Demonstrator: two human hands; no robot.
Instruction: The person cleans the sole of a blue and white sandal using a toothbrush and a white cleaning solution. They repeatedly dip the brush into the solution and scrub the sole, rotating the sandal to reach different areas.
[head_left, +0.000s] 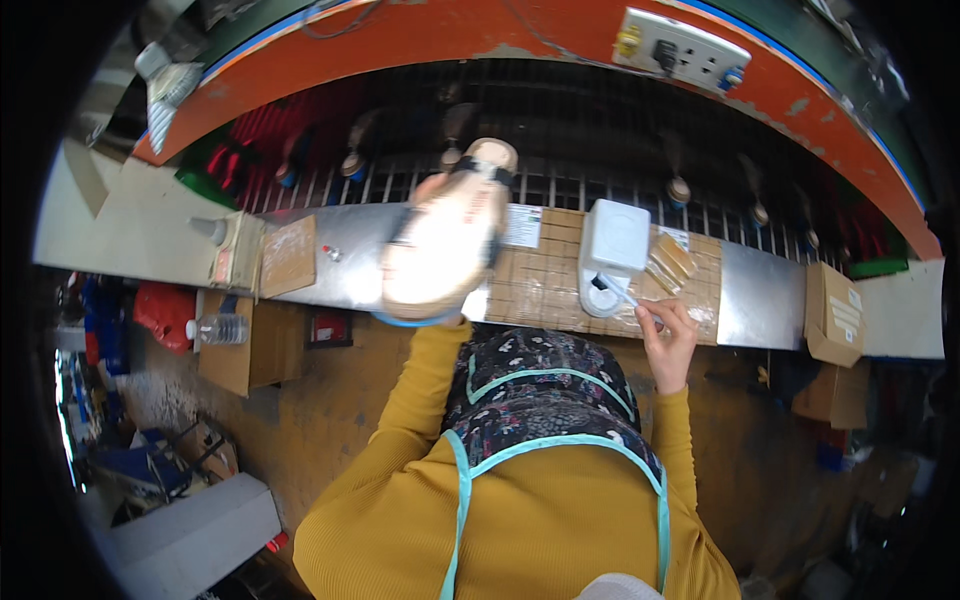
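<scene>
My left hand [430,187], mostly hidden behind a sandal [445,245], grips it from beneath and holds it up over the left part of the bench. The sandal's pale footbed faces up, glaring with light and slightly blurred. Dark straps show at its sides, and a blue edge at the end nearer me. My right hand [672,345] is closed on the pale handle of a small brush-like tool [618,290]. The tool's dark end reaches into the white dish-like base [600,303] of a white plastic dispenser [614,238].
Brown cardboard [540,285] covers the middle of the metal bench, with a yellowish block [670,263] beside the dispenser. A small carton [835,313] stands at the right. Behind runs a dark slatted conveyor [570,185] beneath an orange beam [470,42] with a socket strip [680,50].
</scene>
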